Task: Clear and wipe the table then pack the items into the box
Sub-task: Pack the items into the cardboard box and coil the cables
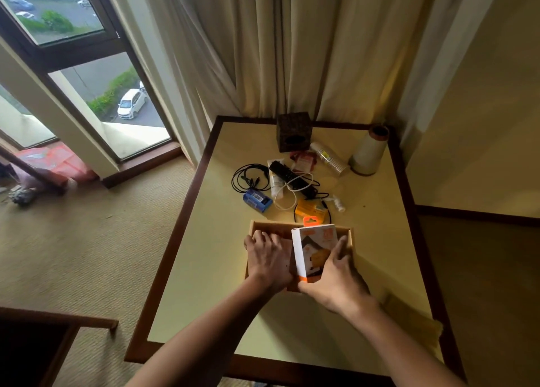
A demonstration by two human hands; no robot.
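Observation:
An open cardboard box point(304, 226) sits in the middle of the cream table point(222, 293). My right hand point(336, 281) grips a white and orange carton point(314, 251) with an orange hang tab, held tilted over the box's right half. My left hand point(267, 259) rests palm down inside the left half, fingers spread; what lies under it is hidden. Beyond the box lie a blue pack point(257, 200), a black coiled cable point(249, 178), a white cable point(287, 195), a white tube point(274, 179), a black remote point(290, 178) and an orange packet point(306, 208).
A dark woven cube point(293, 135), a sleeve of stacked cups point(328, 157) and a white cone spool point(369, 151) stand at the table's far side near the curtains. A yellow cloth point(415, 322) lies at the near right edge. Carpet and a window lie to the left.

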